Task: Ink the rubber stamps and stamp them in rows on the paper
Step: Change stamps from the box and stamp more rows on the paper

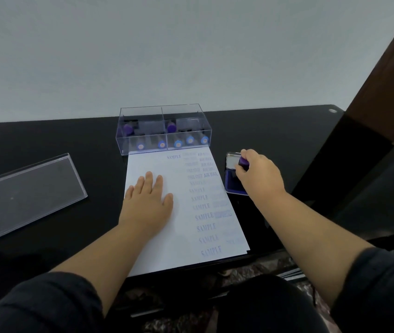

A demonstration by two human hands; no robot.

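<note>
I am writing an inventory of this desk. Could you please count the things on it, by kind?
Purple-handled rubber stamps: 8, with 7 in the clear acrylic box and 1 in the right hand
Open blue ink pad: 1
White paper sheet: 1
Clear acrylic lid: 1
Clear acrylic box: 1
Total: 12

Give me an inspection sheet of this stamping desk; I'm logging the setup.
Surface: black table, glossy.
Job's things: paper with stamped rows down its right side; open ink pad right of it; clear box of stamps behind it.
Clutter: clear lid lying left.
Hands: left hand flat on paper; right hand grips a purple stamp over the pad.
Cables: nothing seen.
Surroundings: pale wall; brown post at right.
</note>
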